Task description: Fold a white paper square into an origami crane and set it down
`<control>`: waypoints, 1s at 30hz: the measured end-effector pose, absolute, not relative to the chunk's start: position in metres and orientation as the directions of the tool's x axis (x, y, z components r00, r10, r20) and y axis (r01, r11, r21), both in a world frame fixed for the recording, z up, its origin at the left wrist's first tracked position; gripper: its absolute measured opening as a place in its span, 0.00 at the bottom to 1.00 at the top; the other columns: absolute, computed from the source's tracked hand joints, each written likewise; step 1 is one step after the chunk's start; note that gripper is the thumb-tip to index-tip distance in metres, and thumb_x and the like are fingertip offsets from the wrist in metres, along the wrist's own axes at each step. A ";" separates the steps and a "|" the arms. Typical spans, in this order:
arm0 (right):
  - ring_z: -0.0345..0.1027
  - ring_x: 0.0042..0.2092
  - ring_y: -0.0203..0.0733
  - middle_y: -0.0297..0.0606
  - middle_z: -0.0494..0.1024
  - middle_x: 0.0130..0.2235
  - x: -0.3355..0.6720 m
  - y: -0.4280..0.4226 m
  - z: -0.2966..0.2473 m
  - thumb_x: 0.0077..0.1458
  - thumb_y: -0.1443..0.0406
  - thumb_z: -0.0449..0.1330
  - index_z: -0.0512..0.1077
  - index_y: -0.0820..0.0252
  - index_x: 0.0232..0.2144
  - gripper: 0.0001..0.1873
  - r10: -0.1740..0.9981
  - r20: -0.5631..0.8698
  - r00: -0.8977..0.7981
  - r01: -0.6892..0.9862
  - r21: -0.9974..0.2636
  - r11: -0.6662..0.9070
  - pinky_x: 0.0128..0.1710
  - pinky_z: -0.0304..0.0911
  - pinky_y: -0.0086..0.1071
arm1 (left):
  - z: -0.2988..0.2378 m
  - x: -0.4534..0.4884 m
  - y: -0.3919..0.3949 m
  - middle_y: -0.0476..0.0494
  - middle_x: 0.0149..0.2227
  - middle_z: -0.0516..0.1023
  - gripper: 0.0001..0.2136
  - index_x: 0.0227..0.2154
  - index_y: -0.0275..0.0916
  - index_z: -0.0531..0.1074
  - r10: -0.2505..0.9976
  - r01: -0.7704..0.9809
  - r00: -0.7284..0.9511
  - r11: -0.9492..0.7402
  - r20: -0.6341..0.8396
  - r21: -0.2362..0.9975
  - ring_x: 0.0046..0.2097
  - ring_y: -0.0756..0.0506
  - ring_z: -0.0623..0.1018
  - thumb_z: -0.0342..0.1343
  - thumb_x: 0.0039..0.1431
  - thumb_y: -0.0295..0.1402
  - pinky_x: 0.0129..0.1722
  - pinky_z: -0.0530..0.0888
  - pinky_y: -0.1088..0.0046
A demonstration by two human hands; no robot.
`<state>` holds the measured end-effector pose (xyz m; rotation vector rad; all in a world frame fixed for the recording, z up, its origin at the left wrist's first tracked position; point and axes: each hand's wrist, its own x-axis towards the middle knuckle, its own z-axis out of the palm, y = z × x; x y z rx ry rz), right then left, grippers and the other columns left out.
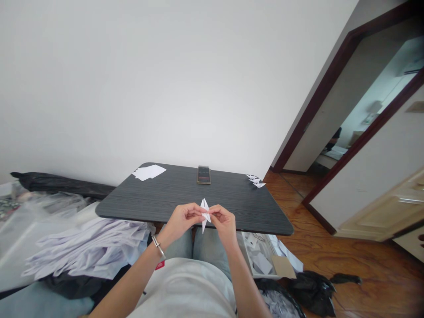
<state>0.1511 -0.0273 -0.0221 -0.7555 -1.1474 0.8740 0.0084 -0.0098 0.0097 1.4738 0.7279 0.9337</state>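
Left hand [183, 218], right hand [225, 221] pinching folded white paper [204, 204]; grip hides its middle.
Lower tip overlaps table [142, 201] near edge; phone [203, 175] by far edge, screen unreadable.

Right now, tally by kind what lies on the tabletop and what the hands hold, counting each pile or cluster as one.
Pile of white sheets: 1
Phone: 1
Cluster of folded white pieces: 1
Pointed paper held in the left hand and right hand: 1
Total: 4
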 end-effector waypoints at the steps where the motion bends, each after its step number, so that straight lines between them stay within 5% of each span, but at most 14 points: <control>1: 0.65 0.28 0.36 0.34 0.72 0.25 0.151 -0.027 -0.022 0.41 0.67 0.62 0.73 0.59 0.22 0.01 0.885 0.434 0.167 -0.187 -0.868 0.461 0.28 0.61 0.28 | 0.009 0.008 -0.010 0.45 0.27 0.78 0.08 0.29 0.32 0.71 0.863 -0.072 0.485 -0.122 0.141 0.990 0.31 0.50 0.76 0.60 0.44 0.29 0.34 0.70 0.76; 6: 0.65 0.29 0.37 0.34 0.73 0.25 0.151 -0.028 -0.022 0.40 0.69 0.62 0.74 0.58 0.21 0.02 0.884 0.437 0.165 -0.207 -0.861 0.464 0.29 0.61 0.29 | 0.008 0.007 -0.009 0.45 0.26 0.77 0.09 0.31 0.33 0.70 0.854 -0.082 0.483 -0.175 0.193 0.981 0.29 0.50 0.75 0.59 0.45 0.31 0.32 0.70 0.75; 16: 0.63 0.27 0.35 0.33 0.71 0.24 0.148 -0.032 -0.019 0.41 0.69 0.63 0.73 0.59 0.20 0.02 0.862 0.467 0.197 -0.205 -0.840 0.502 0.28 0.59 0.28 | 0.011 0.005 -0.006 0.45 0.25 0.74 0.07 0.24 0.34 0.74 0.779 0.056 0.411 -0.540 0.474 0.840 0.29 0.50 0.72 0.56 0.50 0.33 0.30 0.68 0.77; 30: 0.60 0.27 0.34 0.31 0.67 0.24 0.140 -0.037 -0.016 0.46 0.67 0.60 0.69 0.61 0.21 0.05 0.864 0.428 0.265 -0.197 -0.853 0.483 0.28 0.56 0.27 | 0.000 0.022 -0.013 0.48 0.25 0.68 0.07 0.22 0.34 0.69 0.850 -0.092 0.271 -0.444 0.451 0.891 0.29 0.51 0.68 0.55 0.51 0.32 0.29 0.65 0.78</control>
